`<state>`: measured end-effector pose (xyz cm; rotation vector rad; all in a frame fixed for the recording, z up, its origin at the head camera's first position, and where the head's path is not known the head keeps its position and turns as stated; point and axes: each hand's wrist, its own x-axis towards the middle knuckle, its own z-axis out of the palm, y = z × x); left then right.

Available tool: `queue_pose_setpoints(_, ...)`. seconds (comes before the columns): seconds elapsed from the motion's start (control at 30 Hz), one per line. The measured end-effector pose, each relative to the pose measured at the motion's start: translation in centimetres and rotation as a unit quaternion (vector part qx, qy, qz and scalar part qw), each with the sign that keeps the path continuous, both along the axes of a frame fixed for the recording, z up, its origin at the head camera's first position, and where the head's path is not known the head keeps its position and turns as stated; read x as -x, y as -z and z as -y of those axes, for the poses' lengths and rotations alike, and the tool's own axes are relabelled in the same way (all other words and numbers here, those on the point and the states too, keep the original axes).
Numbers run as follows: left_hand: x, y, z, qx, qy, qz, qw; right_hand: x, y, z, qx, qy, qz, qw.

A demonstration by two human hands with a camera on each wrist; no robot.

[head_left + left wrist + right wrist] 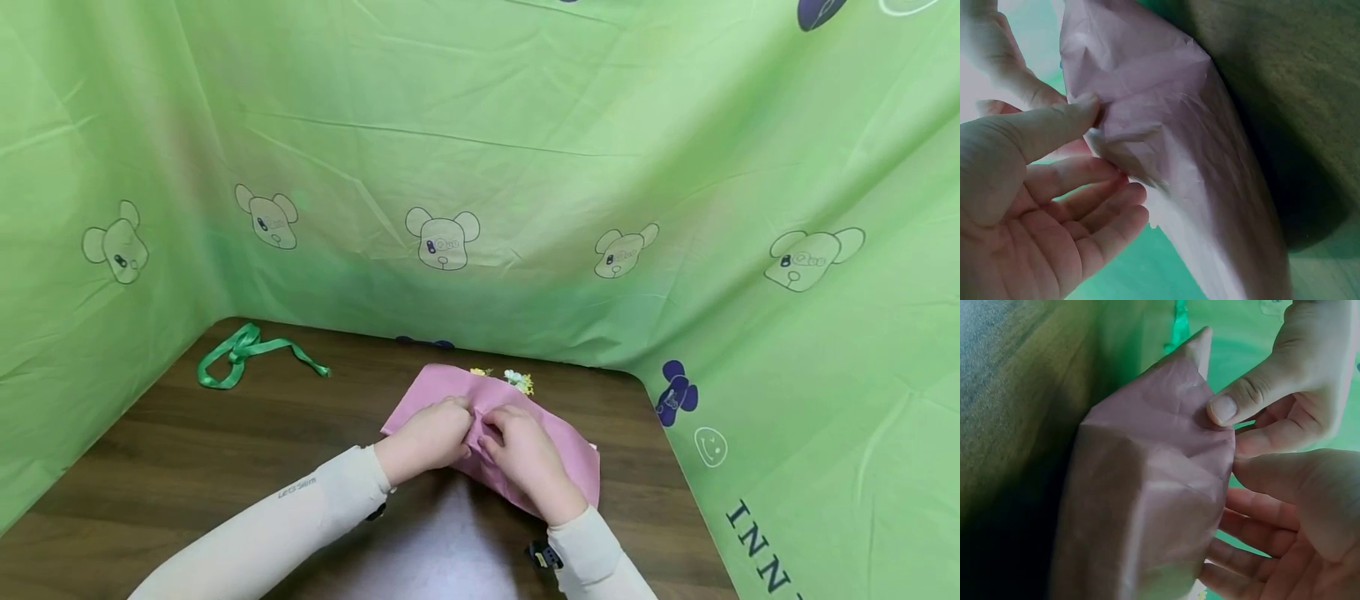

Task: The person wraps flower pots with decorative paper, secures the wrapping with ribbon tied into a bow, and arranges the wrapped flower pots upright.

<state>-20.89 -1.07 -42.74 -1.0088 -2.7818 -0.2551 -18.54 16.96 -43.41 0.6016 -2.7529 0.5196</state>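
Note:
A sheet of pink wrapping paper (567,442) lies creased over the table in front of me, its middle gathered up into folds. My left hand (437,432) pinches the gathered edge between thumb and fingers; the left wrist view shows its thumb on the paper (1166,81). Close beside it, my right hand (527,454) holds the same fold, with its thumb and fingertips at the paper's edge (1179,456) in the right wrist view. Small white and yellow flowers (519,382) peek out past the paper's far edge, their stems hidden.
A loosely looped green ribbon (238,354) lies at the table's back left. The brown wooden table (247,450) is enclosed by green cloth (525,167) printed with bear heads at the back and both sides.

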Motion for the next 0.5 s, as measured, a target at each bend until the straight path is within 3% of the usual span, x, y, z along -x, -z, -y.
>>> queue_pose_setpoints(0.13,-0.73,0.01,0.06,0.001,-0.014,-0.019,0.9997,-0.24,0.08,0.24,-0.009,0.011,-0.019,0.9997)
queue_pose_setpoints(0.3,-1.09,0.11,0.08,0.0,-0.025,-0.013,0.9996,-0.62,0.29,0.27,-0.019,0.033,-0.038,0.9986)
queue_pose_setpoints(0.5,-0.62,0.25,0.4,-0.016,0.006,-0.02,0.9997,-0.9,0.65,0.22,-0.023,0.04,-0.041,0.9981)
